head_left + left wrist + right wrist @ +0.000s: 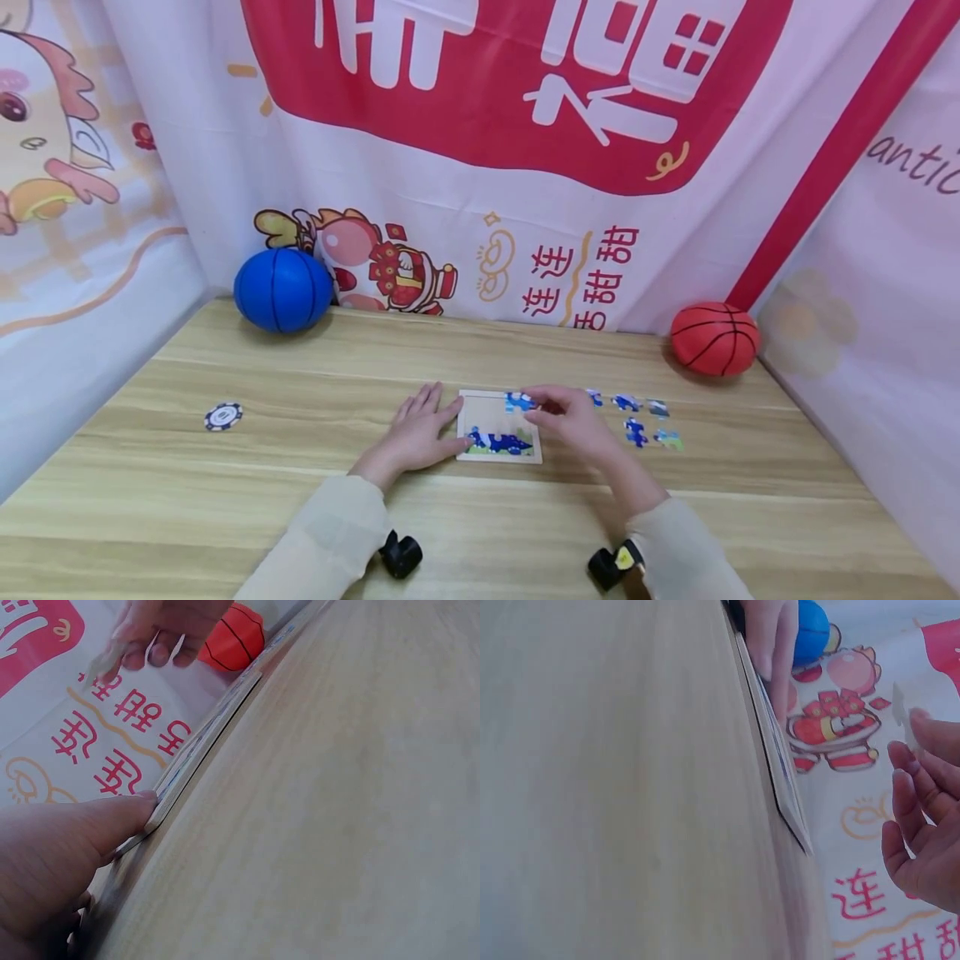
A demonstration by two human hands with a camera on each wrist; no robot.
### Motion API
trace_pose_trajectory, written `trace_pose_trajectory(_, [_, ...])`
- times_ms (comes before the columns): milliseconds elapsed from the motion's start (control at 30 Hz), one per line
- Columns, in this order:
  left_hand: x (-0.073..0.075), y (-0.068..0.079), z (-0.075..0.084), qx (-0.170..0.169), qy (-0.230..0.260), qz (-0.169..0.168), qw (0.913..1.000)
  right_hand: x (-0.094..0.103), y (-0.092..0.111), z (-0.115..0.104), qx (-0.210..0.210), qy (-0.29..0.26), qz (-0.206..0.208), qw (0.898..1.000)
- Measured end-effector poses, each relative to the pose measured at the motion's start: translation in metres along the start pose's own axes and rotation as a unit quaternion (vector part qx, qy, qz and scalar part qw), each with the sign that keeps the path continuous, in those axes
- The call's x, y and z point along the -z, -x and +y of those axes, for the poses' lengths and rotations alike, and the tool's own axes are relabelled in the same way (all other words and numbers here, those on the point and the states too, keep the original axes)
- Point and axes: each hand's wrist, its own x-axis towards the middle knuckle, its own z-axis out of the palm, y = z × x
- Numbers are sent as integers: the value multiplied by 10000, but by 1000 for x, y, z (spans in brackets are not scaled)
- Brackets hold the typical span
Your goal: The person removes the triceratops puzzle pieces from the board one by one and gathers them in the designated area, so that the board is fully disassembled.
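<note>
My right hand (573, 421) pinches a blue jigsaw puzzle piece (517, 402) between thumb and fingertips, over the upper right of the wooden puzzle tray (538, 450). In the right wrist view that piece (900, 712) stands edge-on in the pinch, raised above the tray, with the other fingers loosely bent. Along the tray's bottom lie fitted dark blue and green pieces (501, 443). My left hand (416, 433) lies at the tray's left side with fingers spread straight, its thumb (131, 814) resting on the rim.
Loose puzzle pieces (636, 432) lie right of the tray, one partly behind my right hand. A poker chip (223, 417) lies at the left. A blue ball (282, 290) and a red ball (715, 339) sit at the table's back, against a printed curtain (420, 158).
</note>
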Motion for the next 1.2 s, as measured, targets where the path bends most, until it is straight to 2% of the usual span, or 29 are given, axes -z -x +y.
trace_pose_trajectory(333, [0, 1, 1, -24, 47, 3, 10000, 53, 26, 24, 162, 320, 362, 9987])
trace_pose_trajectory(600, [-1, 1, 1, -11, 6, 23, 10000, 79, 39, 46, -146, 389, 611, 9973])
trace_pose_trajectory(800, [0, 1, 1, 15, -20, 22, 10000, 87, 39, 70, -272, 589, 536, 9965])
trace_pose_trajectory(1000, [0, 1, 1, 4, -15, 10, 10000, 83, 40, 95, -84, 666, 756, 9949])
trace_pose_trajectory(1200, [-1, 0, 1, 59, 9, -33, 10000, 76, 36, 98, -36, 1054, 738, 9917])
